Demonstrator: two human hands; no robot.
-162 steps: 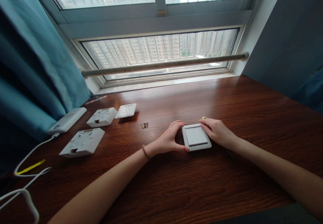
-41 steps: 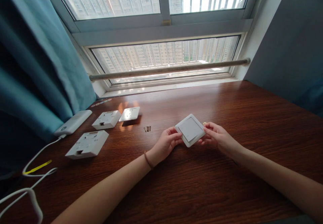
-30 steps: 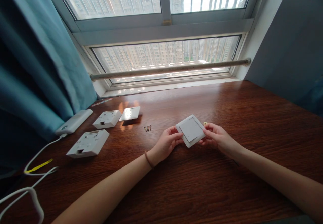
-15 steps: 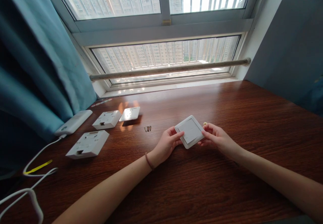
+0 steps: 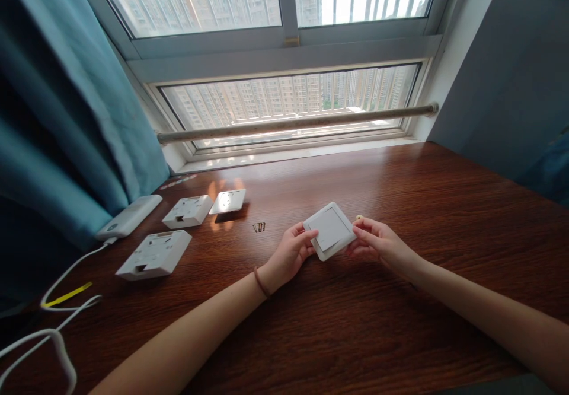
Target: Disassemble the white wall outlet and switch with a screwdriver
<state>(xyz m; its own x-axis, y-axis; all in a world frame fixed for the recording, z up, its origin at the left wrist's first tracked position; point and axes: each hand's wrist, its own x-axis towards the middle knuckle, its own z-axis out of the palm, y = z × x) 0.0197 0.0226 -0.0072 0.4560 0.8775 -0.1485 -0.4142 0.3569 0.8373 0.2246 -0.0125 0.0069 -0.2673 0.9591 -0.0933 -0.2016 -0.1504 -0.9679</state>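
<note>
A white square light switch (image 5: 329,232) with a broad flat rocker is held tilted above the table. My left hand (image 5: 294,252) grips its left corner, thumb on the front and fingers behind. At the right corner, my right hand (image 5: 377,244) pinches the edge between thumb and fingers; its other fingers are partly hidden behind the plate. A small pale-yellow piece (image 5: 359,217) shows just beyond the right index finger, too small to make out. Several small screws (image 5: 259,227) lie on the table to the left of the switch.
Two white boxy housings (image 5: 154,255) sit at the left, with a white faceplate (image 5: 228,201) behind the screws. A white power strip or adapter (image 5: 130,217) trails a white cable (image 5: 60,347) near a yellow strip (image 5: 69,294). A window rail (image 5: 297,123) runs behind the wooden table (image 5: 400,335).
The switch and both hands have shifted slightly left in view. My right thumb has slid from the front of the plate towards its right edge.
</note>
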